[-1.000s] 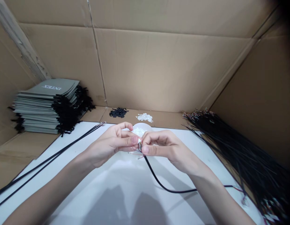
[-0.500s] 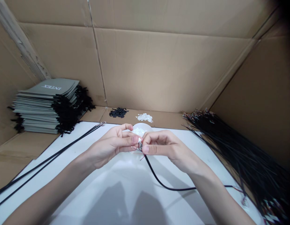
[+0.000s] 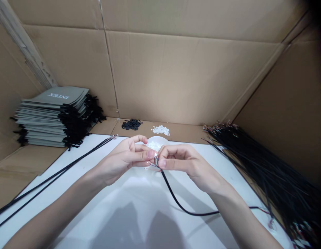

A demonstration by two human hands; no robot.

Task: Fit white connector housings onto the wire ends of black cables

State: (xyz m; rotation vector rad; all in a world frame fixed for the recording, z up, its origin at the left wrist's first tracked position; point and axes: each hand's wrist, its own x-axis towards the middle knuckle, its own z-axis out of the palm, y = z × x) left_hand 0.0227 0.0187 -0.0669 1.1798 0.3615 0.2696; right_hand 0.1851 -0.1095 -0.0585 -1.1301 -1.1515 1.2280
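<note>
Over the white tabletop, both hands meet at the stripped end of a black cable [image 3: 173, 199]. My left hand [image 3: 130, 154] pinches a small white piece [image 3: 156, 155] at the tips of the wires, thumb on top. My right hand [image 3: 179, 159] grips the cable between thumb and forefinger, just where the thin wires [image 3: 156, 161] fan out. A few reddish and dark strands stick out below the fingers. From there the cable droops and runs right, passing under my right forearm. Just behind the fingers stands a white bowl [image 3: 162, 140] with small white pieces in it, partly hidden by my hands.
Black tubes [image 3: 131, 124] and white pieces [image 3: 160, 130] lie in small piles on the cardboard ledge. A stack of grey sheets [image 3: 43, 119] stands left. Several black cables [image 3: 72, 160] lie on the left, and a large bundle [image 3: 264, 162] on the right. Cardboard walls [image 3: 188, 76] enclose the table.
The fingers have shifted very slightly, and the loose strands below them now point differently. The cable's drooping curve hangs a little lower. Both hands keep their grip.
</note>
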